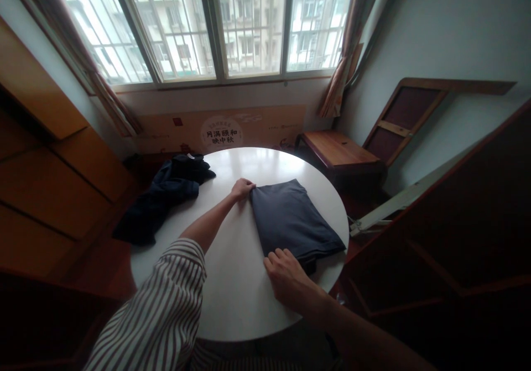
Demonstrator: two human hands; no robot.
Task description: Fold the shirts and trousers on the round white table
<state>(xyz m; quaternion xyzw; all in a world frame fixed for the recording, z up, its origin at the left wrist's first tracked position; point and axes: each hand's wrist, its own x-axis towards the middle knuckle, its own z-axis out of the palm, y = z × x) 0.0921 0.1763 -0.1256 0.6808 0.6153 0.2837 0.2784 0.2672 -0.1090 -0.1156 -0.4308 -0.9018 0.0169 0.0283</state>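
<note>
A dark grey-blue garment (292, 216), folded into a flat, roughly four-sided shape, lies on the right half of a round white table (226, 282). I cannot make out what kind of garment it is. My left hand (243, 189) pinches its far left corner. At the near left corner, my right hand (286, 277) has its fingers curled over the edge of the cloth. A darker piece of fabric shows from under the near edge, beside my right hand. Its thumb is hidden from view.
Crumpled dark clothes (168, 191) hang over the table's left edge. Beyond the table on the right stands a wooden bench (342, 150). Orange-brown cabinets (45, 205) are on the left, and a dark wooden panel (440, 249) slants up at the right. A barred window (249, 28) fills the back.
</note>
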